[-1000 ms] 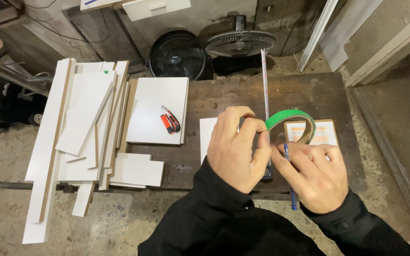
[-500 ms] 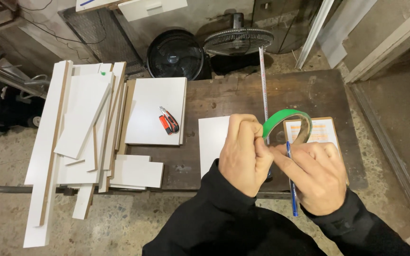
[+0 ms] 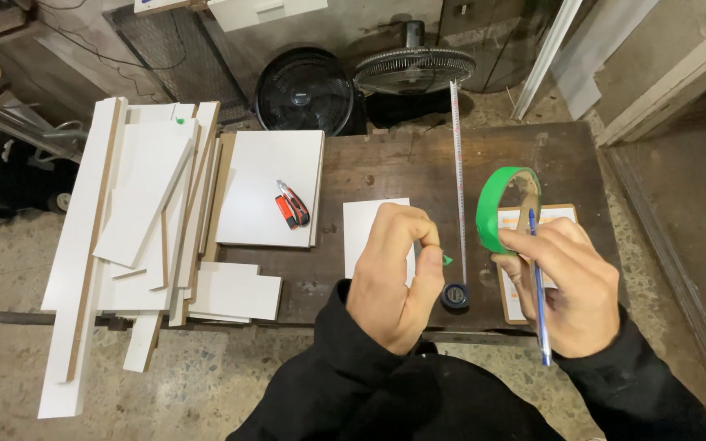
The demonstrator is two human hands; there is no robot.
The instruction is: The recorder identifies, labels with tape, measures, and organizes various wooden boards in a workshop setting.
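My right hand (image 3: 569,282) holds a roll of green tape (image 3: 504,207) upright together with a blue pen (image 3: 537,286) that points toward me. My left hand (image 3: 398,273) pinches a small torn piece of green tape (image 3: 446,260) between thumb and forefinger, a little to the left of the roll. Under the hands lie a small white board (image 3: 363,226), an extended tape measure (image 3: 460,188) with its round case (image 3: 455,295), and a clipboard with paper (image 3: 557,216), all on a dark wooden table (image 3: 418,163).
A larger white panel (image 3: 267,184) carries a red and black utility knife (image 3: 292,204). White board strips and offcuts (image 3: 136,237) are stacked at the table's left end. Two fans (image 3: 369,77) stand on the floor behind the table.
My hands have drawn apart. The left hand moved left with a small torn piece of green tape, away from the roll in my right hand.
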